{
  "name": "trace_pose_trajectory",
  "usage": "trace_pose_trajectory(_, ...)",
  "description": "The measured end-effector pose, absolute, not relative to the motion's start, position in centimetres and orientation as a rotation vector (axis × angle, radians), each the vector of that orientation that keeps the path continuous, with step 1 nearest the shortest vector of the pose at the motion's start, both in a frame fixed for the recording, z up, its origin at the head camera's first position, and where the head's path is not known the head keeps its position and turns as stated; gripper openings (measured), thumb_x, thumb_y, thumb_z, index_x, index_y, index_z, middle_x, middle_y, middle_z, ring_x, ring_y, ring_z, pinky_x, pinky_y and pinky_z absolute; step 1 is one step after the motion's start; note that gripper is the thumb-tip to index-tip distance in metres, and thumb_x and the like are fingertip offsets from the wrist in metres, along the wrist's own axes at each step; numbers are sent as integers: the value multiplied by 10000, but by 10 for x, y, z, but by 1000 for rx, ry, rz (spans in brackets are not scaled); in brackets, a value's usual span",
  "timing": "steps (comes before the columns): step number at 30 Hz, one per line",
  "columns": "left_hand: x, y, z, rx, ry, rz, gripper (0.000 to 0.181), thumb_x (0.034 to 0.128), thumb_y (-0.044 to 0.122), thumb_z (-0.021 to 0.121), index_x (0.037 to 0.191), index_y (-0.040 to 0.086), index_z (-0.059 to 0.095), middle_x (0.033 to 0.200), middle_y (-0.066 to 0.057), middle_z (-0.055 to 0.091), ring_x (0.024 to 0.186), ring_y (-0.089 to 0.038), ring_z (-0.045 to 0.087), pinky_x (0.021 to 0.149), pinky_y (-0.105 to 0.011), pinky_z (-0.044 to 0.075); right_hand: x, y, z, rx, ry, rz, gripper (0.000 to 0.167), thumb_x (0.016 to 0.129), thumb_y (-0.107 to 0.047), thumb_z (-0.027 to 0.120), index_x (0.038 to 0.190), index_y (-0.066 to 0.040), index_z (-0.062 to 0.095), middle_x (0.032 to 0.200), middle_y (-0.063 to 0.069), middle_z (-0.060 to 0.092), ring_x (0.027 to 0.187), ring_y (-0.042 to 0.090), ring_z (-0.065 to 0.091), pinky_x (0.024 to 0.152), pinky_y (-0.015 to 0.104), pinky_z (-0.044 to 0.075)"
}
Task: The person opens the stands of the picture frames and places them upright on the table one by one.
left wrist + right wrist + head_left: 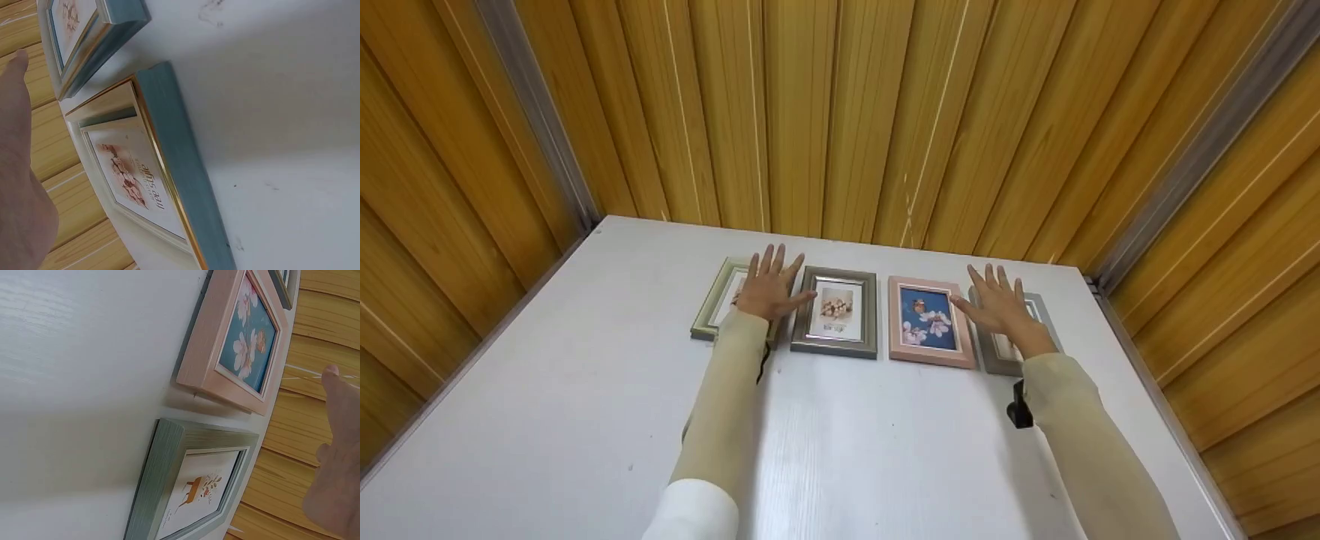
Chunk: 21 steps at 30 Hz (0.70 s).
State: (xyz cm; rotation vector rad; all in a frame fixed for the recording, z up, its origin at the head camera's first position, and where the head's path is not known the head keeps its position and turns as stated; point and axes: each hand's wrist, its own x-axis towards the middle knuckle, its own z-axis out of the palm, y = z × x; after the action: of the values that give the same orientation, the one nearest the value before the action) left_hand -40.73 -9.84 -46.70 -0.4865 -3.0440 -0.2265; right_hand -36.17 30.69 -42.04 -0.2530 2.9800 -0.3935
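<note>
Several picture frames lie in a row near the far edge of a white table. Over the light green frame (706, 319) at the left end is my left hand (769, 291), fingers spread and straight, hiding part of it. Just right of it sits the grey-brown frame (834, 348) with a flower print. A pink frame (930, 360) holds a blue picture of pale blossoms. Above the grey-green frame (997, 365) at the right end hovers my right hand (1001, 304), its fingers also spread. In the wrist views both hands appear raised off the frames, holding nothing.
The white tabletop (840, 450) stretches toward me. Wood-patterned panels (840, 112) rise behind it and on both sides, with grey metal posts (536, 105) at the corners. A black strap piece (1020, 409) hangs at my right wrist.
</note>
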Motion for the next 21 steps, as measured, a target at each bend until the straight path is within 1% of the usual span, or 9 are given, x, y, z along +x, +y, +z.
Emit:
trace_pose_trajectory(7,-405,-83,-463,-567,-3053,-145,851,998,665,420,1655,197,149,1720,-187,65,1601,-377,20,1299,-542,16,-357,321,-423,-230,2970,-425,894,1036,-622,348,1635,-31,44,1656,340,-79,1537,529,-115,1206,688,-142)
trace_pose_trajectory(12,-409,-74,-462,-622,-3038,-63,850,999,677,401,1657,210,136,1722,-180,64,1604,-368,23,1301,-537,21,-350,335,-426,-221,2970,-446,848,1056,-541,389,1628,-6,64,1646,365,-56,1526,554,-94,1202,700,-131)
trace_pose_trajectory(17,-407,-49,-454,-734,-3019,-10,813,1016,651,398,1657,224,141,1727,-150,59,1607,-335,18,1305,-520,32,-343,354,-427,-182,2953,-447,853,1063,-503,425,1603,63,84,1624,407,-39,1506,589,-74,1193,723,-97)
trace_pose_trajectory(19,-404,-36,-451,-797,-2988,31,776,1028,624,401,1655,232,163,1728,-131,75,1609,-320,44,1306,-511,54,-340,361,-428,-161,2943,-440,847,1068,-479,432,1590,95,92,1617,418,-32,1505,592,-64,1196,725,-79)
trace_pose_trajectory(21,-401,-21,-449,-856,-2952,70,733,1043,589,405,1651,242,187,1728,-112,110,1610,-302,76,1309,-493,73,-338,367,-430,-139,2935,-434,820,1073,-424,449,1574,127,105,1608,432,-24,1501,597,-53,1198,724,-60)
